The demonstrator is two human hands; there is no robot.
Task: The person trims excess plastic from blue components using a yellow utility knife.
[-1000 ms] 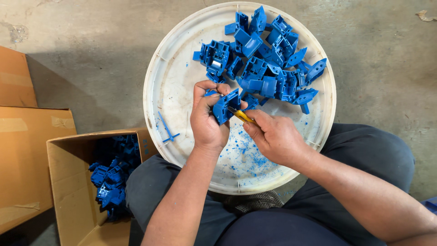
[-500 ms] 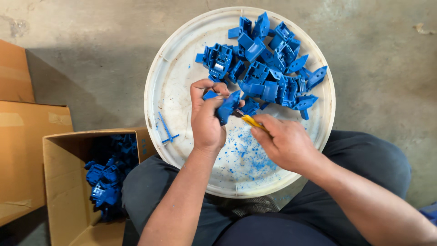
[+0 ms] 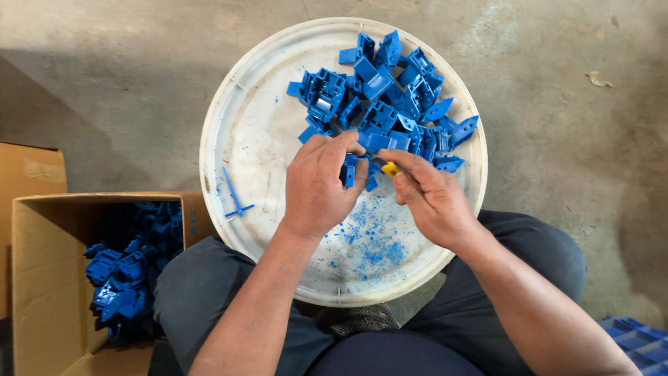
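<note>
My left hand [image 3: 321, 182] grips a blue plastic part [image 3: 350, 169] above a round white tray [image 3: 243, 139] that rests on my lap. My right hand [image 3: 430, 197] holds a small yellow-handled knife [image 3: 390, 168] with its tip against that part. A heap of similar blue plastic parts [image 3: 390, 97] lies on the far half of the tray, just beyond both hands. Blue shavings [image 3: 372, 240] are scattered on the tray under my hands. A thin blue plastic sprue [image 3: 234, 195] lies on the tray's left side.
An open cardboard box [image 3: 49, 278] at my left holds more blue parts [image 3: 125, 275]. Another cardboard piece [image 3: 31, 170] stands behind it. A blue crate corner [image 3: 637, 341] shows at the lower right. The floor is bare concrete [image 3: 570, 139].
Both hands have turned the blue part and shifted a little; my left hand's fingers now cover more of it. The knife stays against the part.
</note>
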